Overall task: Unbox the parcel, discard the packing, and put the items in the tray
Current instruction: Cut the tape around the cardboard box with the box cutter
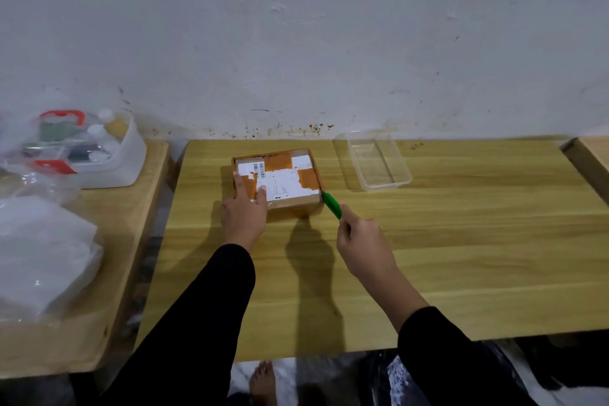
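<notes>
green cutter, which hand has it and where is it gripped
The right hand grips the green cutter by its rear end, tip at the parcel's near right corner.

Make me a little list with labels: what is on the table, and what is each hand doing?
parcel: brown taped box, closed, on the wooden table
left hand: left hand pressing flat on the box
right hand: right hand holding a green cutter, tip at the box's near right corner
tray: clear tray, right of the box, nothing in it

One parcel [276, 179], one tray [379, 160], one cutter [332, 205]
</notes>
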Motion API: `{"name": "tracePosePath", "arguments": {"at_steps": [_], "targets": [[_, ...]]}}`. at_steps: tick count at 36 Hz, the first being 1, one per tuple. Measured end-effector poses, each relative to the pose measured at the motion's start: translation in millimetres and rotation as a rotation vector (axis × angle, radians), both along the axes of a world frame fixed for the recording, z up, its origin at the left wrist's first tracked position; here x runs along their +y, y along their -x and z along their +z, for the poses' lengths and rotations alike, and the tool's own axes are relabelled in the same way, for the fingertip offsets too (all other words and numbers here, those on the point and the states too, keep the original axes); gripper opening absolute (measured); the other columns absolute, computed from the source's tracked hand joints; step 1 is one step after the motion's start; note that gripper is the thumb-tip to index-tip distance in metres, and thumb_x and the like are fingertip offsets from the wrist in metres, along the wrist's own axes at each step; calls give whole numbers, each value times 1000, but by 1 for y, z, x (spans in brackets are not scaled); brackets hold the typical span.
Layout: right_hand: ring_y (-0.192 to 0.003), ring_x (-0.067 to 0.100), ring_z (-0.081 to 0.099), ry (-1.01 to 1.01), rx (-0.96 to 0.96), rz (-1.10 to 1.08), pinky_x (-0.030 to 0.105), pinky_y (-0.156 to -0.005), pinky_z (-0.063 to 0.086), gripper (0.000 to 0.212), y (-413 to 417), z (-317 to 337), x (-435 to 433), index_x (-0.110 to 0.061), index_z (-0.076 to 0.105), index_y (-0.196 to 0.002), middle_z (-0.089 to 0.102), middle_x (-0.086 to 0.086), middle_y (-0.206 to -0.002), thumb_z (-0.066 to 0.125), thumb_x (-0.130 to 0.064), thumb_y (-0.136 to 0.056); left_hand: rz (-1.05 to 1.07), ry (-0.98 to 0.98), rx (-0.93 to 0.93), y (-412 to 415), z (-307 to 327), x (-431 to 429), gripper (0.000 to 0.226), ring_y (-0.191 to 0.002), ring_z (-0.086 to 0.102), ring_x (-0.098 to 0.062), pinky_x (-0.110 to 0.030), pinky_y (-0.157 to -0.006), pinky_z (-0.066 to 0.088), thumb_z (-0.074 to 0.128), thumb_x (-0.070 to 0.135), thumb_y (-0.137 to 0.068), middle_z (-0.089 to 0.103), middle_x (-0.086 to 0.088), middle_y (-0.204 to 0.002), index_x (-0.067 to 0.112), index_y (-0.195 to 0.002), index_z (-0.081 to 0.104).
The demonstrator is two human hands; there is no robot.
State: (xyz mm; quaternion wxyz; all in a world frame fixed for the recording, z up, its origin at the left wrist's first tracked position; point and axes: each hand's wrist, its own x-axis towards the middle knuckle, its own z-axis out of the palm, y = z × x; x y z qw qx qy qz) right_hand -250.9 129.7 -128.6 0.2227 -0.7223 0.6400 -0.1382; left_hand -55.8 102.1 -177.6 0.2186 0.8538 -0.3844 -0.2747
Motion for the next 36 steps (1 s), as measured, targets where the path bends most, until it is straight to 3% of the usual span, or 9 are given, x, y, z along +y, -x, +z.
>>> {"name": "tracePosePath", "arguments": {"at_steps": [6,13,20,26,36], "targets": [[-62,36,60,-11,-160,-69,45,-56,51,37,5,-6,7,-18,50,-130,63,21,-73,39,-17,-94,-26,12,-6,-3,1,1,67,-128,37,-38,-48,-101,37,30,55,-95,37,-23,-139,32,-150,-2],[-47,22,46,47,-260,-127,33,-47,37,39,7,-9,1,-24,52,-130,51,10,-56,42,-17,-94,-9,17,16,-2,0,3,68,-130,35,-38,-49,-102,36,30,54,-95,34,-22,-142,31,-150,-3],[-46,17,44,69,-254,-99,27,-42,33,39,-3,-5,-14,-20,49,-133,55,10,-60,41,-15,-95,-26,21,31,-4,-3,2,68,-131,33,-37,-49,-104,35,29,55,-95,33,-21,-143,32,-149,-5],[-51,25,48,61,-281,-111,40,-47,45,37,-18,-6,-26,-17,51,-129,61,23,-69,40,-14,-95,-23,24,30,-5,-5,2,68,-125,39,-35,-45,-98,40,29,54,-95,37,-21,-137,32,-149,-5],[-51,23,47,41,-146,-73,27,-44,34,30,-31,-2,-45,-10,54,-118,55,15,-66,36,-12,-94,-16,21,22,-4,-4,2,68,-126,38,-34,-45,-98,42,31,55,-95,38,-19,-136,34,-148,-6]]}}
